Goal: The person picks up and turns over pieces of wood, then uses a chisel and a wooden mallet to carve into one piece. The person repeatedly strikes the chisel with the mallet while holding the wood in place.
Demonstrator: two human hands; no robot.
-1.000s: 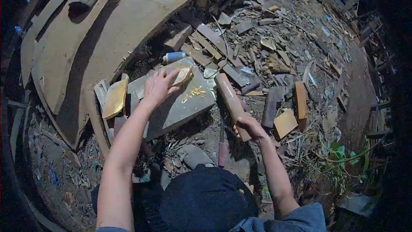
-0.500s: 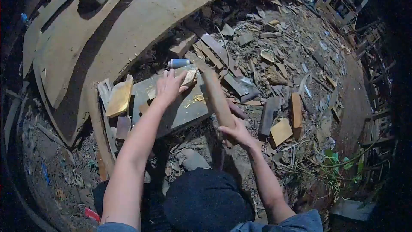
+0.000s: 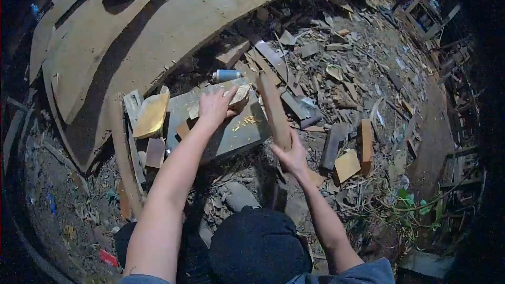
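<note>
My right hand (image 3: pixel 292 152) is wrapped round the lower end of a long wooden piece (image 3: pixel 274 110), which slants up and away beside a flat grey board (image 3: pixel 221 139). My left hand (image 3: pixel 213 108) rests on a pale, rough-edged wood piece (image 3: pixel 238 93) lying on that board, its fingers bent over it. Small yellow chips (image 3: pixel 246 121) lie on the board just right of my left hand. A blue and white cylinder (image 3: pixel 226 75) lies at the board's far edge.
Large curved wooden slabs (image 3: pixel 184 26) fill the upper left. A yellowish block (image 3: pixel 152 115) sits left of the board. To the right are a dark block (image 3: pixel 332 144), an orange-brown block (image 3: pixel 366 144), a square yellow piece (image 3: pixel 347 166) and scattered wood scraps. Green leaves (image 3: pixel 407 200) grow at lower right.
The long wooden piece in my right hand stands slightly more upright and nearer the board's right side. My left hand stays on the pale piece. The whole view has shifted slightly.
</note>
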